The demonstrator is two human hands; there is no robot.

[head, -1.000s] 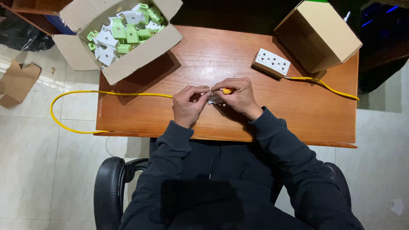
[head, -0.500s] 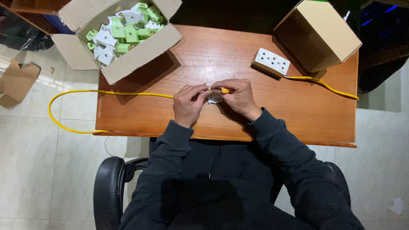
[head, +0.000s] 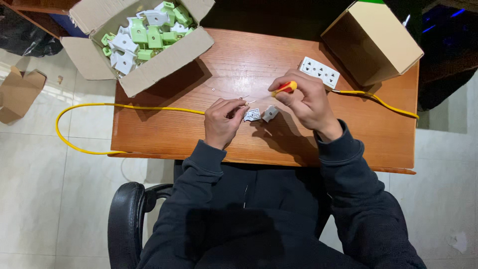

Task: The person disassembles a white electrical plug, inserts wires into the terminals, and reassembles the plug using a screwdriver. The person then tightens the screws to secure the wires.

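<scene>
My left hand (head: 222, 121) pinches the end of a yellow cable (head: 124, 105) on the wooden table (head: 239, 69), its bare wire tips pointing right. Two small grey plug halves (head: 260, 114) lie on the table just right of those fingers. My right hand (head: 304, 101) is lifted a little to the right and grips a screwdriver with a red and yellow handle (head: 285, 88). A white socket strip (head: 319, 71) lies beyond my right hand, with a yellow cable (head: 378, 101) running off it to the right.
An open cardboard box (head: 149, 45) of green and white plug parts sits at the table's far left corner. A closed cardboard box (head: 373, 42) stands at the far right. A tiny screw (head: 213, 90) lies on the table. A flattened box (head: 17, 94) lies on the tiled floor at left.
My hands were together over the plug; now they have parted. The plug lies in two halves on the table, and my right hand has drawn away to the right with the screwdriver.
</scene>
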